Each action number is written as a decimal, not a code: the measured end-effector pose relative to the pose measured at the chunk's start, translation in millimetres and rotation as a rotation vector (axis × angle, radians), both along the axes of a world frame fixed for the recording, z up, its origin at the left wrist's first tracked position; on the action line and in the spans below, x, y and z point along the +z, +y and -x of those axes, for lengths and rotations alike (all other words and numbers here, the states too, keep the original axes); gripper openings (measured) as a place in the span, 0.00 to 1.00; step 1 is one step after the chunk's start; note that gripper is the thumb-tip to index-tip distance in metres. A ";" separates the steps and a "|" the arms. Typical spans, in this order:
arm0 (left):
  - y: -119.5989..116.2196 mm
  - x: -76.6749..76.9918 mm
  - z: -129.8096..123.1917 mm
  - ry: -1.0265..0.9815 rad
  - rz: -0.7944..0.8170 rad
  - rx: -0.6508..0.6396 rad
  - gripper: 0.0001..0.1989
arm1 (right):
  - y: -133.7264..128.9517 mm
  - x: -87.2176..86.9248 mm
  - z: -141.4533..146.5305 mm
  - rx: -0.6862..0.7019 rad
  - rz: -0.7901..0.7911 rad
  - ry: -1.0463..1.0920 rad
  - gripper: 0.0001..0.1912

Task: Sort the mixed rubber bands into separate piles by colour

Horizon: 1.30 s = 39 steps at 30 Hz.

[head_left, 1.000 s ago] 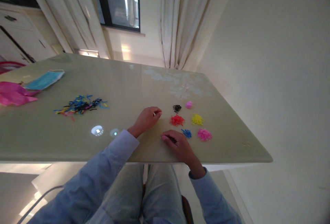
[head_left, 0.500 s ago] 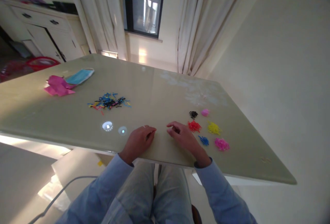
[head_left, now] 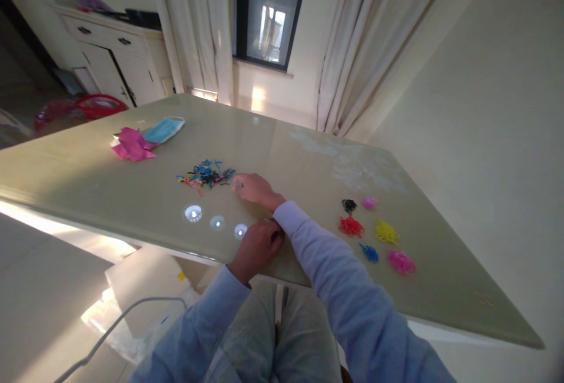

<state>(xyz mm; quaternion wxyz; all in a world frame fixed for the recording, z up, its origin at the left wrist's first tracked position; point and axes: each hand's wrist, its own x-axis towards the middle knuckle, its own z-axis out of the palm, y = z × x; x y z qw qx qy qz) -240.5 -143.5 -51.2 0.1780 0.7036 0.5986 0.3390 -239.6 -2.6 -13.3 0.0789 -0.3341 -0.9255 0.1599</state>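
While my right hand (head_left: 254, 188) is stretched low over the glossy grey-green worktop (head_left: 132, 195), the loose heap of small, thin strips in blue, black, yellow and red (head_left: 206, 174) sits just off its fingertips, out to its left. That's the relation I'm watching over this link: the heap's long spread runs sideways, its near end facing the hand, single strips pointing every which way. Bent fingers, yes, but pinching anything? From this far off I can't tell.

My left hand (head_left: 258, 247) is curled on the near side of the right wrist, fingertips partly hidden, so I can't tell whether it's clenched on something either. The right one is nearer the heap, its arm crossing past the left fingers.

Well off to the right of both hands, small piles by colour: black strips (head_left: 349, 205), red strips (head_left: 351, 227), blue strips (head_left: 369, 252), yellow strips (head_left: 386, 231), deep pink strips (head_left: 401, 262) and a pale pink clump (head_left: 369, 202). Past the heap, farther left of the hand, a crumpled bright pink sheet (head_left: 133, 145) lies next to a flat light-blue face mask (head_left: 164, 130).
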 end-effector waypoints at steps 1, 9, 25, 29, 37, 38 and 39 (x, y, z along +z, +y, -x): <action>0.2 -0.2 0.6 -0.039 -0.008 0.015 0.09 | 1.6 -0.3 6.0 -0.003 -0.001 -0.015 0.13; 4.1 -0.8 3.5 -0.272 -0.018 0.078 0.08 | 12.2 1.3 22.7 0.057 -0.066 -0.081 0.12; 4.1 -2.0 3.9 -0.275 0.010 0.049 0.09 | -1.7 7.4 19.7 0.178 -0.223 -0.205 0.15; 3.9 -1.2 3.9 -0.282 0.006 0.054 0.09 | -1.6 10.5 22.4 0.230 -0.267 -0.274 0.16; 4.3 -1.0 3.7 -0.338 0.043 0.057 0.10 | -1.5 9.0 25.8 0.307 -0.258 -0.271 0.15; 4.2 -0.9 3.8 -0.339 0.044 0.056 0.10 | -1.4 7.7 25.6 0.293 -0.226 -0.245 0.14; 4.0 -0.7 3.8 -0.339 0.041 0.052 0.10 | -1.2 6.2 25.1 0.279 -0.184 -0.197 0.13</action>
